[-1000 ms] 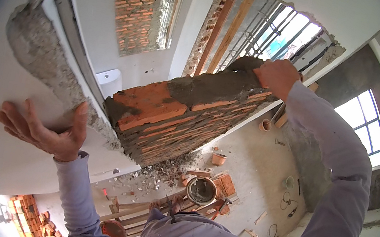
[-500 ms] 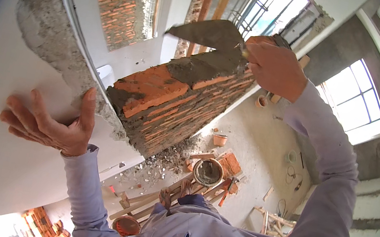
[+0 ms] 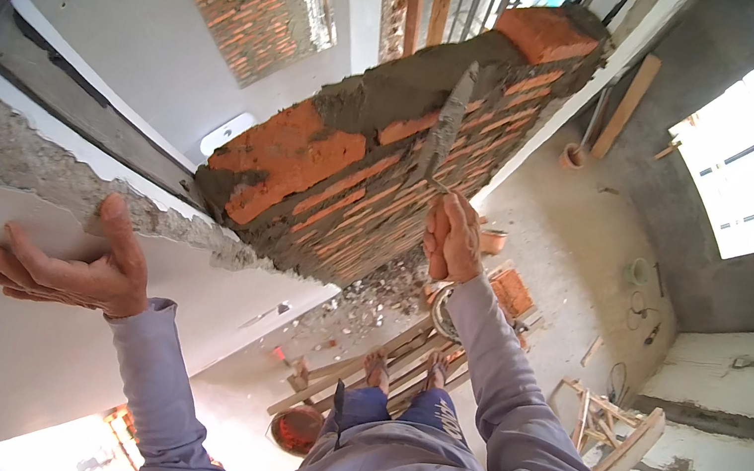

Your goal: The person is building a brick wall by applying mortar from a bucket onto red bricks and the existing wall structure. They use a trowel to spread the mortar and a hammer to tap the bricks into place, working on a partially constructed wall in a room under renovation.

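Observation:
My right hand (image 3: 454,237) is closed around the handle of a trowel. The trowel's mortar-smeared blade (image 3: 447,122) stands edge-on against the upper side of the brick wall (image 3: 382,206). Along the wall's top lies a bed of grey mortar (image 3: 416,71). Two orange bricks show on that top: a smeared brick (image 3: 294,160) at the near left end and another brick (image 3: 545,35) at the far right end. My left hand (image 3: 74,263) holds nothing; its fingers are apart and rest against the white wall (image 3: 77,334) below a broken plaster edge.
Below are wooden planks (image 3: 353,373) under my feet, with a bucket (image 3: 298,429) beside them. A partly hidden mortar bucket (image 3: 444,313) stands behind my right forearm. Rubble (image 3: 371,300) lies at the wall's foot. A wooden frame (image 3: 601,421) is at the right.
My right hand has come down and nearer with the trowel, from above the wall's top to its side. The view has shifted. My left hand still rests on the white wall.

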Motion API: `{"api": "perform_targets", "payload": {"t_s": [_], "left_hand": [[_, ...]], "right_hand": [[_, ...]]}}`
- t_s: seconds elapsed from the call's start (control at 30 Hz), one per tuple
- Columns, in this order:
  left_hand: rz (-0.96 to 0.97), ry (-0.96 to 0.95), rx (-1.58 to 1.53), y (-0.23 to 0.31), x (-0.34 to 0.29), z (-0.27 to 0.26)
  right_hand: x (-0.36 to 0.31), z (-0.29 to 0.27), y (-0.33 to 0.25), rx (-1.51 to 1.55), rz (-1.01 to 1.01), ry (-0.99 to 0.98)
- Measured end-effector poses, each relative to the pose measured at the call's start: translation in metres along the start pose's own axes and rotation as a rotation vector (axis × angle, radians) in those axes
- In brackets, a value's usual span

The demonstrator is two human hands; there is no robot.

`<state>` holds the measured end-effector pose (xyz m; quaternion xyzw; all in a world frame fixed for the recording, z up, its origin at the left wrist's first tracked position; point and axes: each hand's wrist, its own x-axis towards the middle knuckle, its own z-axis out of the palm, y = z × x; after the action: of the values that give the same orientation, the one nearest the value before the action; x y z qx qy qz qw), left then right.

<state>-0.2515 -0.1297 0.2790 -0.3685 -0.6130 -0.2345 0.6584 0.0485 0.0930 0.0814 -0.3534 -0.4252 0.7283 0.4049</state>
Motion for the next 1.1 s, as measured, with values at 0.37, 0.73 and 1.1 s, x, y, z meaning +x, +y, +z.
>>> {"api": "perform_targets", "payload": {"t_s": [0.37, 0.73, 1.1], "left_hand": [[-0.181, -0.241, -0.429, 0.058, -0.064, -0.049], [-0.071, -2.727, -0.902, 0.242, -0.486, -0.334], [-0.115, -2.786, -0.395, 0.323, -0.493, -0.358]], "right_hand": [[-0.068, 0.014, 0.053, -0.647, -0.191, -0.212], [-0.111, -0.388, 0.202, -1.505, 0.117, -0.091], [-0.072, -0.513, 0.368, -1.879, 0.845, -0.145]]}}
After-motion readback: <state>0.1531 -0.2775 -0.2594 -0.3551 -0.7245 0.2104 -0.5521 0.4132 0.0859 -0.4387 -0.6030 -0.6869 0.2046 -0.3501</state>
